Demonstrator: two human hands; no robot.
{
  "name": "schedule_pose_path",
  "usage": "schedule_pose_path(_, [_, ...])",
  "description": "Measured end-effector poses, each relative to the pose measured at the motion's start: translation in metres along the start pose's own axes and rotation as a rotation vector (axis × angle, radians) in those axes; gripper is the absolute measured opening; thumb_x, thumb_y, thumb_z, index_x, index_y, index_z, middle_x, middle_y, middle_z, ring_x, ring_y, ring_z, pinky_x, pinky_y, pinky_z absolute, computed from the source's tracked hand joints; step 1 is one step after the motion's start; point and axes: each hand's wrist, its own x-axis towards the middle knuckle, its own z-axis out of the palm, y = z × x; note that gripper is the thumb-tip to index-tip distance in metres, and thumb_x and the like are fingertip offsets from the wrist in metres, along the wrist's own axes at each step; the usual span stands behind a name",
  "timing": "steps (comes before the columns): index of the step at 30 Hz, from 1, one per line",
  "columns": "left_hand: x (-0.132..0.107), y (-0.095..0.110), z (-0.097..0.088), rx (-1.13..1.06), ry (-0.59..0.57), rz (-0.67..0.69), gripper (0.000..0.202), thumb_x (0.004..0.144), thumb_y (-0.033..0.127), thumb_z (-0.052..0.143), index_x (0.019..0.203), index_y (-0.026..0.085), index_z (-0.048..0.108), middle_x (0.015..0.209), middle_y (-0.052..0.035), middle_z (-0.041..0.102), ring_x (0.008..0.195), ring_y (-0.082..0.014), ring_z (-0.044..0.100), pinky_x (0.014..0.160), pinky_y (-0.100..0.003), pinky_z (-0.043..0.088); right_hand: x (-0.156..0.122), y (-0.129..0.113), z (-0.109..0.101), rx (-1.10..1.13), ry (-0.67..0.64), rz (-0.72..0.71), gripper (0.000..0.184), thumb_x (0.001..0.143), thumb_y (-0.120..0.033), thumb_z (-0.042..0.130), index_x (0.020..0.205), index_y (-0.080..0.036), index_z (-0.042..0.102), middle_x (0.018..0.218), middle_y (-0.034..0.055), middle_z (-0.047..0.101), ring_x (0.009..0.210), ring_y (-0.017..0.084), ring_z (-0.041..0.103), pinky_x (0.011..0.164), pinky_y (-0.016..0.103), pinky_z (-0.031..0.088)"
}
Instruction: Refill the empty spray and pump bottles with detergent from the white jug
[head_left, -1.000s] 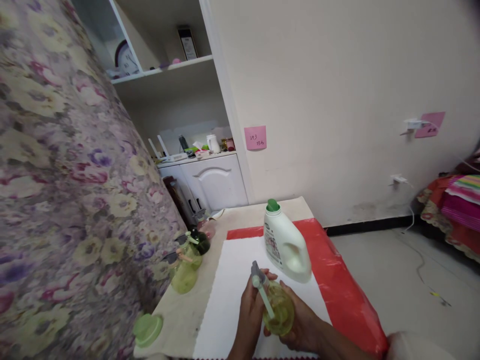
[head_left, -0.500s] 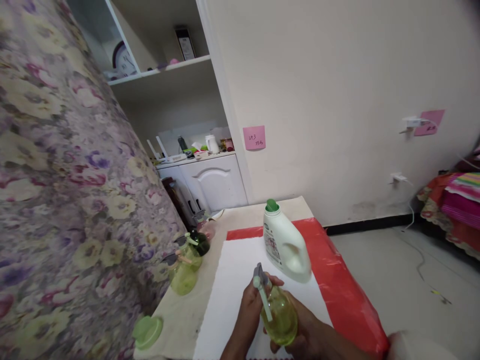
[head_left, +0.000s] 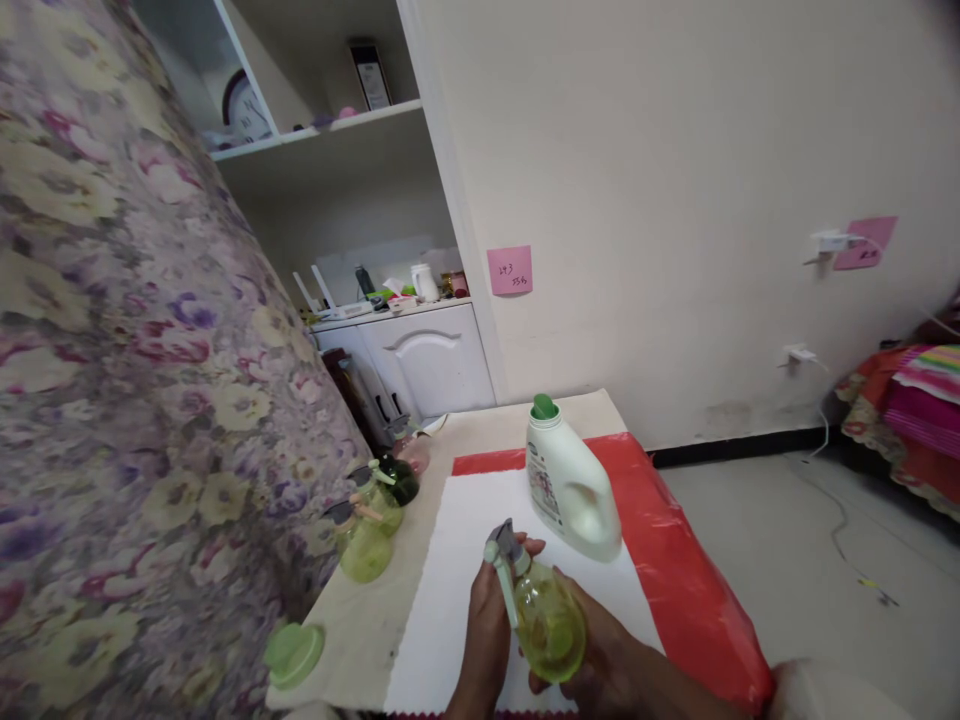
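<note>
Between my two hands is a clear yellow-green spray bottle (head_left: 551, 625) with a grey head and pale green trigger, tilted with its head toward the upper left. My left hand (head_left: 491, 610) has its fingers round the neck just below the spray head. Around the right side and base of the bottle, my right hand (head_left: 596, 640) is closed; some of its fingers are hidden behind it. Beyond them stands a pale green detergent jug (head_left: 574, 490) with a green spout and no cap on. A green cap (head_left: 294, 655) lies at the table's near left corner.
Several spray bottles line the table's left edge, among them a yellow-green one (head_left: 365, 553), a dark green one (head_left: 401, 480) and a pink one (head_left: 414, 453). White paper (head_left: 442, 600) lies over a red sheet (head_left: 675, 570). A flowered curtain (head_left: 150, 400) hangs at left.
The spray bottle has turned in my hands; its head has swung left and tilted over. Both hands still hold it. The jug and the other bottles have stayed put.
</note>
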Motion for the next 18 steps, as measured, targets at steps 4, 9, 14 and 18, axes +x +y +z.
schedule_pose_path(4, [-0.001,0.004,0.005,0.089,0.069,0.047,0.038,0.076,0.047,0.065,0.1,0.016,0.067,0.101,-0.0101,0.072,0.101,-0.029,0.064,0.088,-0.038,0.049,-0.002,0.002,-0.003,0.175,0.038,0.084,0.074,0.077,-0.078,0.036,0.106,-0.013,0.058,0.06,0.0058,0.07,0.049,0.022,0.07,0.026,0.017,0.042])
schedule_pose_path(9, [0.0,0.004,0.004,0.124,-0.017,0.057,0.036,0.077,0.047,0.064,0.095,0.017,0.068,0.096,-0.0095,0.073,0.098,-0.0282,0.065,0.09,-0.039,0.048,0.005,0.006,-0.009,0.144,0.032,0.072,0.074,0.078,-0.076,0.038,0.104,-0.01,0.059,0.062,0.0066,0.07,0.05,0.023,0.07,0.021,0.016,0.038])
schedule_pose_path(14, [0.002,-0.003,-0.002,0.092,-0.052,0.026,0.038,0.076,0.049,0.065,0.096,0.016,0.067,0.096,-0.0105,0.073,0.098,-0.0285,0.065,0.09,-0.04,0.048,-0.002,0.001,0.003,0.063,0.06,0.101,0.059,0.08,-0.068,0.045,0.093,-0.014,0.062,0.06,0.0044,0.069,0.047,0.022,0.07,0.02,0.016,0.038])
schedule_pose_path(18, [0.001,0.0,0.0,0.029,-0.083,0.01,0.038,0.075,0.049,0.066,0.093,0.016,0.068,0.099,-0.0117,0.073,0.097,-0.0297,0.066,0.089,-0.042,0.048,-0.01,-0.007,0.014,0.059,0.045,0.172,0.059,0.079,-0.07,0.044,0.082,-0.014,0.064,0.054,0.0035,0.067,0.045,0.022,0.069,0.019,0.015,0.036])
